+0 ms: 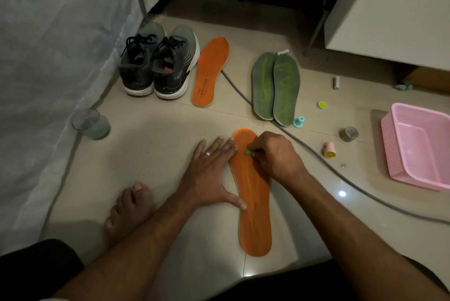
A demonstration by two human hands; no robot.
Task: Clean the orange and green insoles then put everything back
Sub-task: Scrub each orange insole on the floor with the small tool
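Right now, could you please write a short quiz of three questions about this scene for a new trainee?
1. True or false: the left hand lies flat against the near orange insole.
2. What does the right hand pinch? A) small green piece B) glass C) shoe
3. How many green insoles lie beside the grey cable?

Key: 1 true; 2 A; 3 two.
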